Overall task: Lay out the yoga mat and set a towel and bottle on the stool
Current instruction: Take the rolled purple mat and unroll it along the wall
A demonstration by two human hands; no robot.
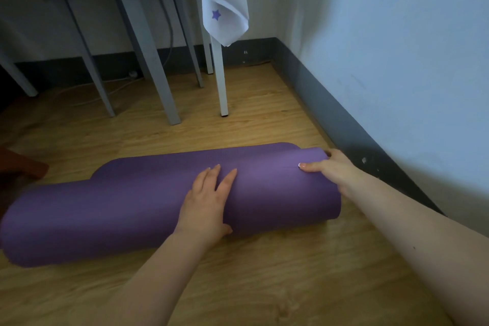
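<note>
A purple yoga mat (pixel 119 209) lies rolled up across the wooden floor, its loose flap showing along the far side. My left hand (pixel 206 204) rests flat on top of the roll near its middle, fingers straight. At the roll's right end, my right hand (pixel 330 167) holds the mat, thumb lying on top and fingers curled around the end. No towel, bottle or stool seat is clearly in view.
A table with grey legs (pixel 148 61) and a white star-print cloth (pixel 225 0) stands just beyond the mat. A wall with a dark skirting board (pixel 344 124) runs along the right. A reddish-brown object (pixel 21 167) sits at the left edge. Cables lie under the table.
</note>
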